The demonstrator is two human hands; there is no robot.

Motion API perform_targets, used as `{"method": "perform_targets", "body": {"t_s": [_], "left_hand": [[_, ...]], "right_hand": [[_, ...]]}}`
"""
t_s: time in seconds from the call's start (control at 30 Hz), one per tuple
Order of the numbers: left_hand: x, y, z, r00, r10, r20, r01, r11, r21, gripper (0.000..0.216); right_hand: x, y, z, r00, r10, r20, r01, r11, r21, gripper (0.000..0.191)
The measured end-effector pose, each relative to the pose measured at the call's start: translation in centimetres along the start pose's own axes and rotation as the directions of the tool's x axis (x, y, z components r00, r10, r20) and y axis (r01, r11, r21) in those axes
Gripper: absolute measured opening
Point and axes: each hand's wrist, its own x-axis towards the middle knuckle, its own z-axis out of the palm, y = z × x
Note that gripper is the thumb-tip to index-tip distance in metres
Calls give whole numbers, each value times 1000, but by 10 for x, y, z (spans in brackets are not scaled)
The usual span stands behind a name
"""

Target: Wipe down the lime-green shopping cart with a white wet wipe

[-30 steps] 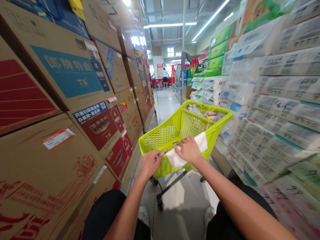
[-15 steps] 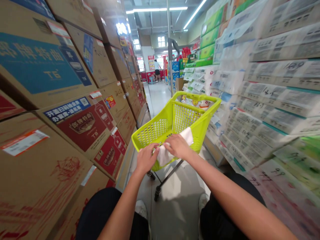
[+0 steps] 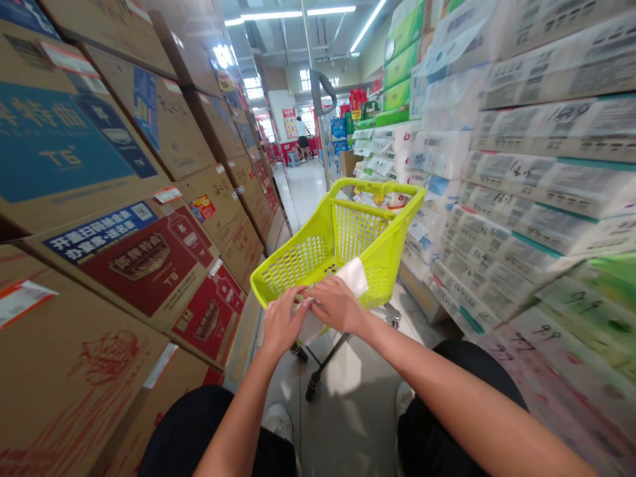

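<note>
A lime-green plastic shopping cart [image 3: 348,228] stands in the aisle in front of me. A white sheet of paper [image 3: 354,276] lies over its near rim. My right hand [image 3: 338,305] rests on the paper with its fingers curled, pressing it against the rim. My left hand [image 3: 281,321] grips the same rim just to the left, fingertips touching the paper's edge. The two hands sit side by side, almost touching. My knees in dark trousers show at the bottom.
Stacked brown cardboard cartons [image 3: 124,218] wall the left side. Wrapped packs of tissue paper [image 3: 521,199] are piled high on the right. The tiled aisle floor [image 3: 303,189] runs ahead between them. A person [image 3: 301,136] stands far down the aisle.
The cart and both hands have shifted left in view. My left hand has closed in on my right, and the paper is more bunched under them.
</note>
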Motion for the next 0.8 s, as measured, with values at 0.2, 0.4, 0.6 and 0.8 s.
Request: {"method": "perform_targets", "body": {"t_s": [0.2,0.4,0.6,0.8], "left_hand": [[-4,8,3,1000,18,8,-18,1000,-7,49],[-2,11,11,998,38,-47,-39,999,-23,53],[-1,12,9,1000,7,14,-8,998,57,47],[-2,18,13,999,-19,48,14,995,102,49]], "right_hand": [[1,79,-37,967,242,-77,-250,960,-127,43],[-9,11,-2,999,2,-36,-4,998,-56,37],[-3,51,-18,998,67,10,-66,992,-109,41],[-4,82,-30,976,197,-97,-210,966,-153,40]]}}
